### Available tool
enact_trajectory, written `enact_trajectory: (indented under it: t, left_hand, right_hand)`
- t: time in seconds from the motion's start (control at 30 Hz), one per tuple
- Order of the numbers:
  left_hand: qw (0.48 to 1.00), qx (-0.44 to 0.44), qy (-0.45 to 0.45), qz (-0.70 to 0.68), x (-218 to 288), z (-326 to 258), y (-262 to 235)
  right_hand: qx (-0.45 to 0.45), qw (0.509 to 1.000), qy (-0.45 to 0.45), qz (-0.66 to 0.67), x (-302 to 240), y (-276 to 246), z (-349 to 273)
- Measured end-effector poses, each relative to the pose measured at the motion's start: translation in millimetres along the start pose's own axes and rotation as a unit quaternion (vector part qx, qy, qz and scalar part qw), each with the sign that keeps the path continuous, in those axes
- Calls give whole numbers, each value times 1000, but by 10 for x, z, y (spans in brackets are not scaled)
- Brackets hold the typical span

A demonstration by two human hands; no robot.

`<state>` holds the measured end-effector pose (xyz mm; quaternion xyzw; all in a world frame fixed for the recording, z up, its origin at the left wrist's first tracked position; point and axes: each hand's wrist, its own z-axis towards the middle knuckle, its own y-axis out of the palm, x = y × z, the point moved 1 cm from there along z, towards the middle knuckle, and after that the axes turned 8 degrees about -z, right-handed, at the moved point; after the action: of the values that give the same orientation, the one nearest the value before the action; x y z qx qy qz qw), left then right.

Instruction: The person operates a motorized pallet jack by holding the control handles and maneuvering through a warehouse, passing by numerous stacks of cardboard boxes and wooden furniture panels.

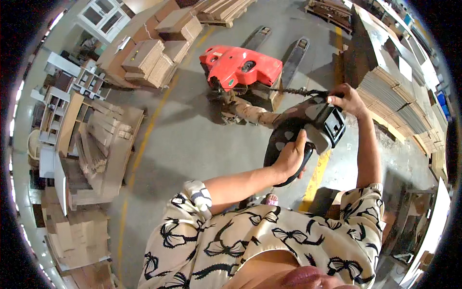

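A red electric pallet truck (257,72) stands on the grey floor in front of me, its two dark forks (294,60) pointing away. From its base a worn tiller arm (255,114) runs toward me and ends in a black and grey control handle (318,135). My left hand (291,156) is closed around the near loop of this handle, thumb lying along the top. On the handle's far right side, my right hand (349,100) is closed on the other grip. A coiled black cable (298,91) stretches from the truck body to the handle near my right hand.
Stacked cardboard (149,62) stands at the left, beyond a yellow floor line (153,123). A loaded pallet of wooden strips (96,144) lies nearer on that side. Tall stacks of flat board (394,101) line the right. Another pallet (226,12) sits at the back.
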<state>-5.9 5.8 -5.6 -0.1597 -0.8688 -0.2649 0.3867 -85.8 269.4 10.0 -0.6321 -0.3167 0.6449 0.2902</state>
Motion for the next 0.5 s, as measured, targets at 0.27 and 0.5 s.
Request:
enact_trajectory:
  t: [0.27,0.5]
  left_hand:
    - [1000,20,5,-11,137,63,35]
    - [999,28,9,-22,125,87,-83]
  right_hand:
    - [-73,994,72,26,-97,-145,188]
    - [-153,982,96,-59,-168,-117,271]
